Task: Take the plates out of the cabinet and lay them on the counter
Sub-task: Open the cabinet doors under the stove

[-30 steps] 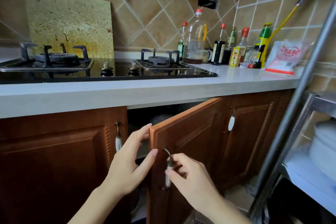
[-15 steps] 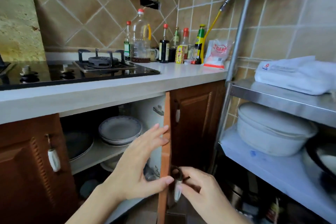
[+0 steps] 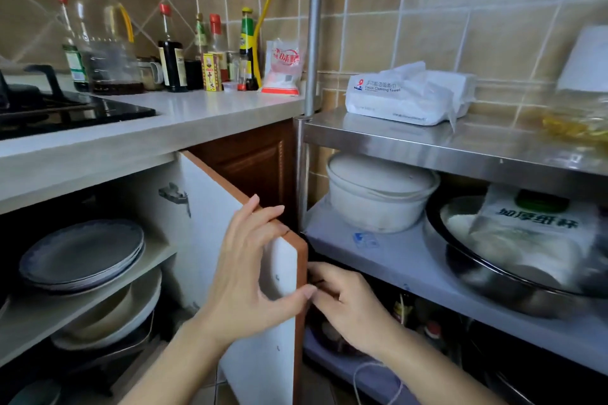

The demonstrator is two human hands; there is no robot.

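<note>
The cabinet door [image 3: 210, 207] stands swung wide, its white inner face toward me. My left hand [image 3: 250, 270] grips the door's free edge, fingers over the top corner and thumb on the front edge. My right hand [image 3: 342, 302] is behind the door's outer side, fingers curled at the handle, which is hidden. Inside, a stack of grey-blue plates [image 3: 82, 253] lies on the cabinet shelf [image 3: 65, 309]. Larger pale dishes [image 3: 131, 312] sit below it. The white counter [image 3: 210, 115] runs above.
A black gas hob [image 3: 65, 112] is set in the counter at left. Bottles and a seasoning bag [image 3: 283, 67] crowd the back corner. A steel rack [image 3: 460, 145] stands right of the door, holding a towel pack, a white lidded pot [image 3: 378, 197] and a metal basin.
The door has swung from nearly shut to wide open, both hands travelling with it. My view has shifted right, so the plates inside and the steel rack now show.
</note>
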